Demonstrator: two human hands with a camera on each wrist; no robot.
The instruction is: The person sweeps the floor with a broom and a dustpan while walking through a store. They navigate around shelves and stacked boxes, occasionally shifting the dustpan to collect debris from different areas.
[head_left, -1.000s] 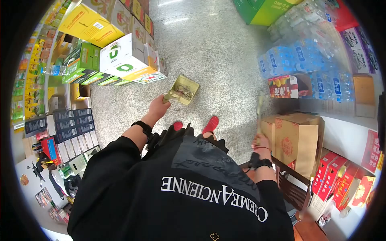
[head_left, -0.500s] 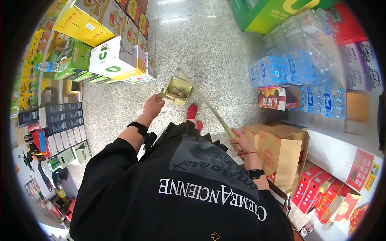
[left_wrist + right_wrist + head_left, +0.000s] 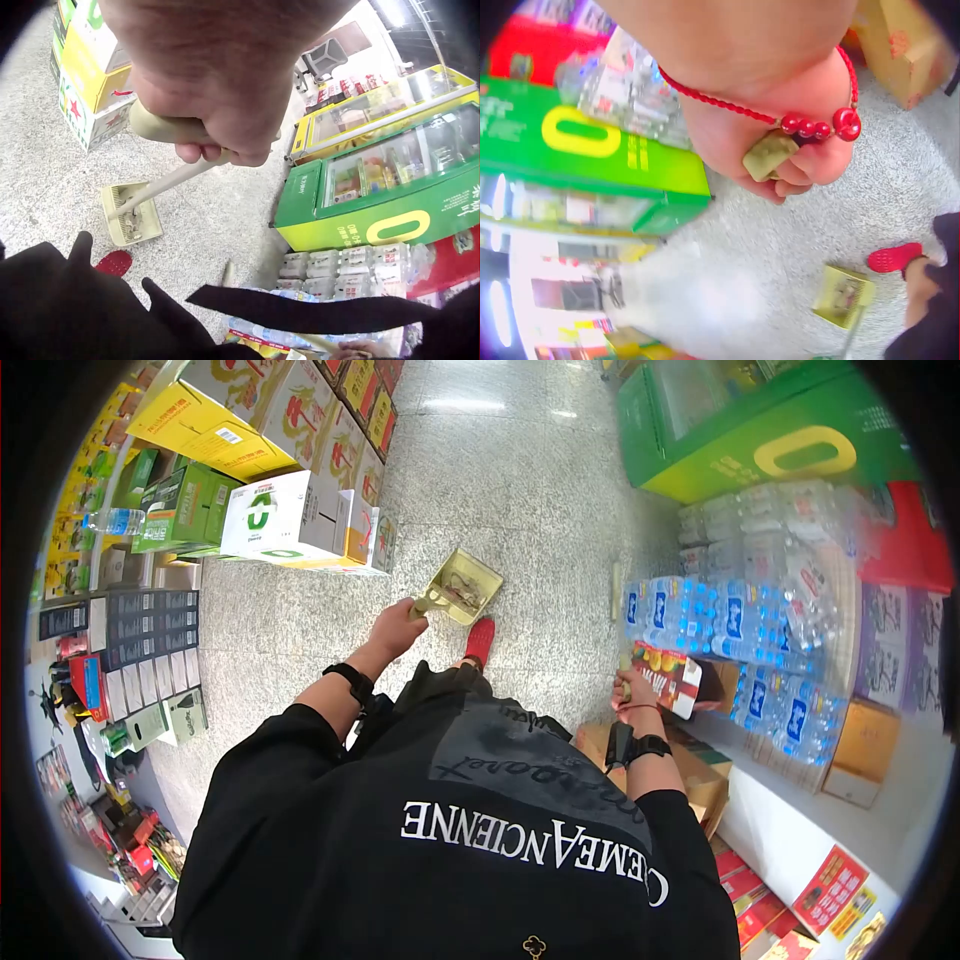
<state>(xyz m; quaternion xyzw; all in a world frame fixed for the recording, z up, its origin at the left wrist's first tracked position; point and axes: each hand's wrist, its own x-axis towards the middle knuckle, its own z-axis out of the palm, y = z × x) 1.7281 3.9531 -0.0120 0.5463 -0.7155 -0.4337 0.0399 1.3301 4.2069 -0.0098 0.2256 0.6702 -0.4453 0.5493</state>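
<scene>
My left hand (image 3: 398,628) grips the top of the handle of a pale yellow long-handled dustpan (image 3: 487,574). The pan is low in front of my feet, with dark litter inside; in the left wrist view its handle (image 3: 171,180) slants down from my fist. On the right, my right hand (image 3: 635,695) curls around the handle of a pale long broom (image 3: 617,595), seen nearly end-on beside the bottled water. The right wrist view shows the handle's olive end (image 3: 771,156) poking out of my fist, under a red beaded bracelet.
Stacked drink cartons (image 3: 285,515) line the left side of the speckled floor (image 3: 520,490). Packs of bottled water (image 3: 680,610), a fruit-print carton (image 3: 665,675) and a green freezer (image 3: 760,440) line the right. A red shoe (image 3: 481,640) is just below the dustpan.
The broom swung in from the right toward the dustpan, then back out to the right with my right hand. My left hand keeps the dustpan in front. The view has shifted forward along the aisle.
</scene>
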